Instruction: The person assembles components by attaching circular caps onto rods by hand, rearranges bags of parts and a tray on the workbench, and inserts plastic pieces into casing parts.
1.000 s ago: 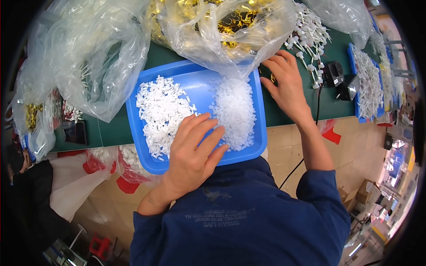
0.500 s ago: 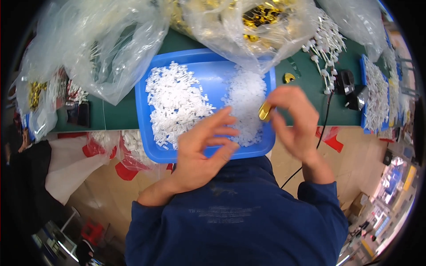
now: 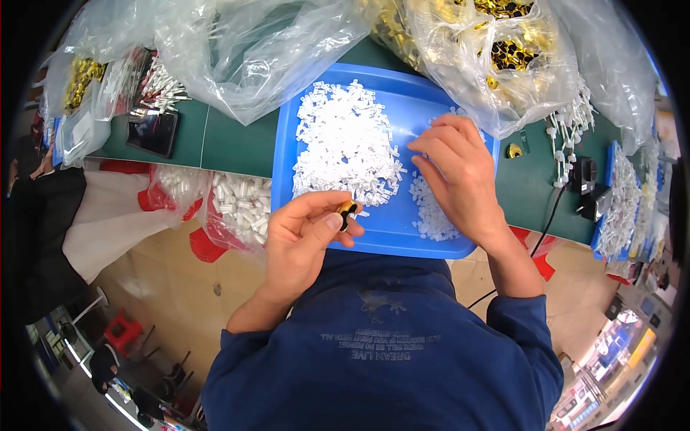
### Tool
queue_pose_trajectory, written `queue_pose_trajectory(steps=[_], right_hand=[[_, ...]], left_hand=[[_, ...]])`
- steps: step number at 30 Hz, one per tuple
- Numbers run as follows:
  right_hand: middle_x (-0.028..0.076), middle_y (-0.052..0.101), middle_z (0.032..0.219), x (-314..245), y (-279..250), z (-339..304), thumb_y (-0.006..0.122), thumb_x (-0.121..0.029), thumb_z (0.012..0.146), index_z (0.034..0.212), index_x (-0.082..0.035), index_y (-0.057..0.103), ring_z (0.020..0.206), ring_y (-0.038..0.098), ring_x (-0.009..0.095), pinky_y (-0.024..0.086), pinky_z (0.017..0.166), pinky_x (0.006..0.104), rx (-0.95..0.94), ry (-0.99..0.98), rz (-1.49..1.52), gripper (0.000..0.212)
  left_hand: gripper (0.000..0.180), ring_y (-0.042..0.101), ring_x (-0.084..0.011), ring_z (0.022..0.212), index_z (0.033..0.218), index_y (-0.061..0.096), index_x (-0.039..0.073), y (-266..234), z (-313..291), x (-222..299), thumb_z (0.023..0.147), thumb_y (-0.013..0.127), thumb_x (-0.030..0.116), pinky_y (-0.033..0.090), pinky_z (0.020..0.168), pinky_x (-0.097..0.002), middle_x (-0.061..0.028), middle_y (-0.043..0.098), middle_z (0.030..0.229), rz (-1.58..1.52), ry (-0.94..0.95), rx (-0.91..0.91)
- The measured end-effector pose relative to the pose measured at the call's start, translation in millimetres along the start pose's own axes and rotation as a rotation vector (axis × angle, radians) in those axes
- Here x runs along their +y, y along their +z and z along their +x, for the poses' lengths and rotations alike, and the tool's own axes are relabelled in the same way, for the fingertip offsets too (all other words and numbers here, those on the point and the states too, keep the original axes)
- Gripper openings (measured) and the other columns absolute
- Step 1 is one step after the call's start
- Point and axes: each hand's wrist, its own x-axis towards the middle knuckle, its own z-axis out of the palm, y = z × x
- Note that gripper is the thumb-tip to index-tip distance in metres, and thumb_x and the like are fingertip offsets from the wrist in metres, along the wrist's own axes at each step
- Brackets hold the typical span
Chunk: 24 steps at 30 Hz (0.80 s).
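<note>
My left hand point(image 3: 296, 243) is pinching a small gold shell-like piece point(image 3: 346, 207) with a dark inner side, at the front edge of a blue tray point(image 3: 397, 243). To the right, my right hand point(image 3: 460, 176) hovers over the tray with its fingers slightly apart, and I see nothing between them. Under and beside that hand lie small translucent white pieces point(image 3: 433, 215), partly hidden by it. A heap of small flat white plastic parts point(image 3: 343, 140) fills the tray's left side.
Clear plastic bags point(image 3: 269, 50) and a bag of gold pieces point(image 3: 512, 57) lie behind the tray. One loose gold piece point(image 3: 514, 151), white stemmed parts point(image 3: 564, 136) and a black cable point(image 3: 552, 215) are at right. A dark phone-like slab point(image 3: 153, 131) lies at left.
The gold piece has passed from my right hand to my left, which now grips it. My right hand has moved over the translucent pieces. The whole view has shifted.
</note>
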Motion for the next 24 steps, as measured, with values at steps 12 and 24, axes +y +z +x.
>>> queue_pose_trajectory(steps=[12, 24], right_hand=[[0.007, 0.063, 0.082, 4.4, 26.3, 8.8, 0.072, -0.002, 0.067, 0.085, -0.006, 0.068, 0.095, 0.059, 0.027, 0.05, 0.075, 0.0368, -0.086, -0.038, -0.059, 0.018], [0.012, 0.061, 0.079, -10.9, -0.5, 9.6, 0.065, 0.003, 0.076, 0.081, -0.001, 0.059, 0.076, 0.061, 0.028, 0.049, 0.066, 0.0344, -0.03, 0.082, 0.119, 0.009]], left_hand=[[0.034, 0.065, -0.0176, 0.092, 0.123, 0.055, -0.006, -0.4, 12.7, 3.1, 0.089, 0.058, 0.001, 0.051, 0.076, -0.0247, -0.0193, 0.062, 0.115, 0.076, 0.077, 0.038], [0.033, 0.064, -0.0236, 0.103, 0.121, 0.056, -0.009, 0.3, 19.0, 2.4, 0.089, 0.057, -0.002, 0.053, 0.085, -0.0269, -0.0206, 0.062, 0.117, 0.113, 0.075, 0.033]])
